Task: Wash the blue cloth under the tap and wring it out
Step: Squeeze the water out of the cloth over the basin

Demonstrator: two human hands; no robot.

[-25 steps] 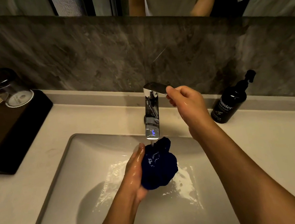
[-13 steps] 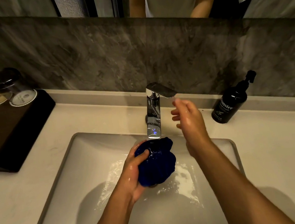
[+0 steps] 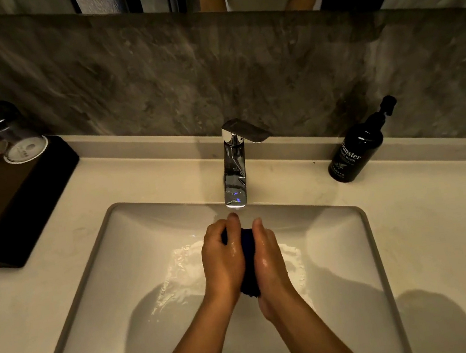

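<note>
The dark blue cloth is bunched into a wad and pressed between my two palms over the white sink basin. Only a narrow strip of it shows between the hands. My left hand and my right hand are both wet and closed around it, just below the spout of the chrome tap. I cannot tell whether water runs from the spout. Water lies rippling on the basin floor under the hands.
A black pump bottle of hand wash stands on the counter right of the tap. At the left a black tray carries upturned glasses. A grey stone splashback and a mirror rise behind.
My right hand came down from the tap handle and joined the left around the cloth. The cloth, held loosely in the left hand before, is now squeezed between both palms.
</note>
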